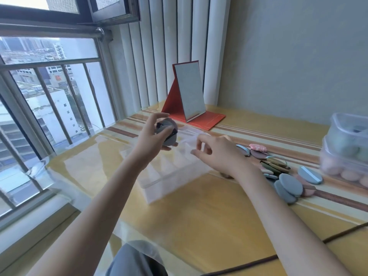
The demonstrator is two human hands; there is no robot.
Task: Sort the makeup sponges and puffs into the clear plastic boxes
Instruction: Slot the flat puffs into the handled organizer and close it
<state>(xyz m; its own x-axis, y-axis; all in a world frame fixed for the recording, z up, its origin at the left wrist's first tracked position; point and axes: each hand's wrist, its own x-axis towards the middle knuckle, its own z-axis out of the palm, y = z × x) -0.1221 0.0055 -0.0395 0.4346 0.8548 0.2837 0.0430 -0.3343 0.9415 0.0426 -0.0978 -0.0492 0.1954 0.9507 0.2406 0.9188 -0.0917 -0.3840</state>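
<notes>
The left hand grips a small stack of round grey puffs at frame centre, above the clear plastic box. The right hand hovers over that box, fingers loosely curled, holding nothing. Loose puffs crowd the table at right, beside stacked boxes of sponges. A red folding mirror stands behind.

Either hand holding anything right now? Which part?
Left hand grips grey puffs by their flat faces, fingers curled round them. Right hand hovers over the clear box, fingers loosely curled, apparently empty.
</notes>
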